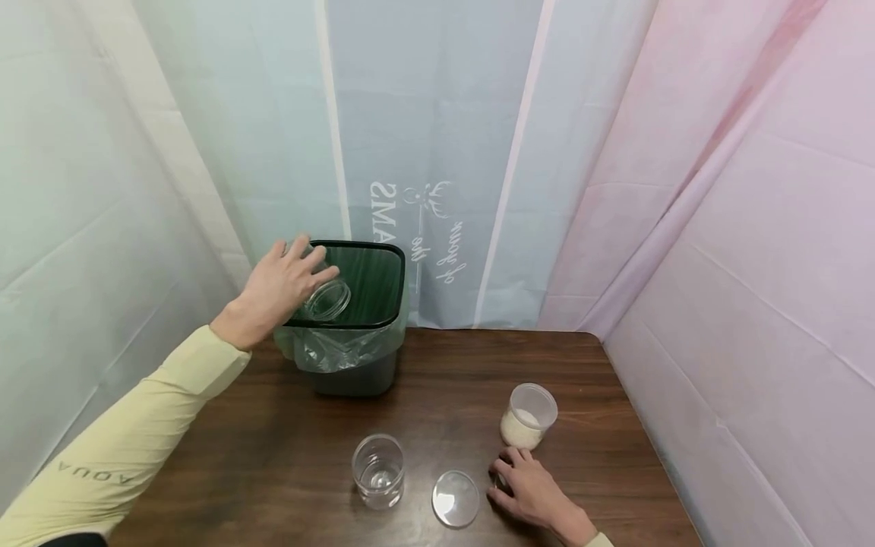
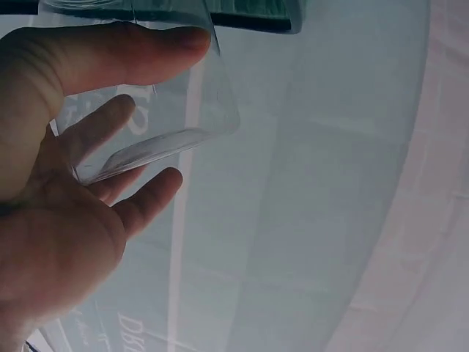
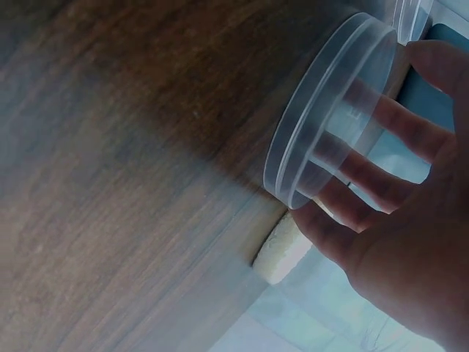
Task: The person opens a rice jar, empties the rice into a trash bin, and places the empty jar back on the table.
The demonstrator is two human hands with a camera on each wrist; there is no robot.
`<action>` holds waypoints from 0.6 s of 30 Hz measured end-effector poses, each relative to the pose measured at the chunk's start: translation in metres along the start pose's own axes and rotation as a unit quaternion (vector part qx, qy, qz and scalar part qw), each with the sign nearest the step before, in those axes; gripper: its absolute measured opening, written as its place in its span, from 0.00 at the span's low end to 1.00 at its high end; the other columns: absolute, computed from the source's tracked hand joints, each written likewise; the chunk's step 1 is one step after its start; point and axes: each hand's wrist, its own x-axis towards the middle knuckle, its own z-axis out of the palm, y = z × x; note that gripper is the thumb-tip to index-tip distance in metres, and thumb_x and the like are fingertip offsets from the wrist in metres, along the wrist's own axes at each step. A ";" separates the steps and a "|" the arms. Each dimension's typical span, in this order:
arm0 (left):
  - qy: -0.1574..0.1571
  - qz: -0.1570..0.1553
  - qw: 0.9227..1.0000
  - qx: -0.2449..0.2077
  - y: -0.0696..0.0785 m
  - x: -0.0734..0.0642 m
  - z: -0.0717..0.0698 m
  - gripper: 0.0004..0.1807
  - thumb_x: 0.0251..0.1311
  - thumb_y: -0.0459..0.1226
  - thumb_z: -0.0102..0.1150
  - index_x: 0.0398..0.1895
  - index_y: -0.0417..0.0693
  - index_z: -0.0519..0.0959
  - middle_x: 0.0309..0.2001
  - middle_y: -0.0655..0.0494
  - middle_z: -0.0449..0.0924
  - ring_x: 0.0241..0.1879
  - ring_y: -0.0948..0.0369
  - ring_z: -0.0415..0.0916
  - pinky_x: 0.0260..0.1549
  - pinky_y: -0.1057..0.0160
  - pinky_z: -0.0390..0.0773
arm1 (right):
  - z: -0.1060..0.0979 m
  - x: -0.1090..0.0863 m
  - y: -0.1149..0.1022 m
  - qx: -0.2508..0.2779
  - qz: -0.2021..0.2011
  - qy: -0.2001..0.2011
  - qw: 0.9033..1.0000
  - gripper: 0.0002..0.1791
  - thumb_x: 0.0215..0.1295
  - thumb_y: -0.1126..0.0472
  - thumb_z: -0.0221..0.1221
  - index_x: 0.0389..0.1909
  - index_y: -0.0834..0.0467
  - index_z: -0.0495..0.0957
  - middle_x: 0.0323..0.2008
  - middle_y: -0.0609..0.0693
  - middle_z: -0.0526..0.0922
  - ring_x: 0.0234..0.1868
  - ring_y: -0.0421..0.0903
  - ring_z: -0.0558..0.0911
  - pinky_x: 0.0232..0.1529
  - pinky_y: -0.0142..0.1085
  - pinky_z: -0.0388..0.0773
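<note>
L hand (image 1: pixel 276 287) grasping clear jar (image 1: pixel 328 301), tilted over bin (image 1: pixel 358 380) nr. far edge of tbl (image 1: pixel 451 395); R hand (image 1: pixel 533 490) gripping clear lid (image 3: pixel 311 121) twd. R edge.

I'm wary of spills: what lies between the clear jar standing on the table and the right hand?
The head view shows a round clear lid flat on the table between jar and right hand.

Makeshift booth around me, home or workplace unclear: printed fabric (image 1: pixel 437 114) hangs on three sides of my wood-grain table (image 1: pixel 465 365).
</note>
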 end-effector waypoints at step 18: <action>-0.061 0.073 0.992 0.079 -0.018 -0.001 0.002 0.37 0.51 0.29 0.71 0.63 0.64 0.69 0.62 0.46 0.65 0.67 0.44 0.59 0.47 0.49 0.67 | -0.004 0.008 -0.022 0.005 0.028 0.001 1.000 0.13 0.56 0.46 0.67 0.38 0.48 0.80 0.42 0.46 0.76 0.43 0.47 0.74 0.32 0.41 0.72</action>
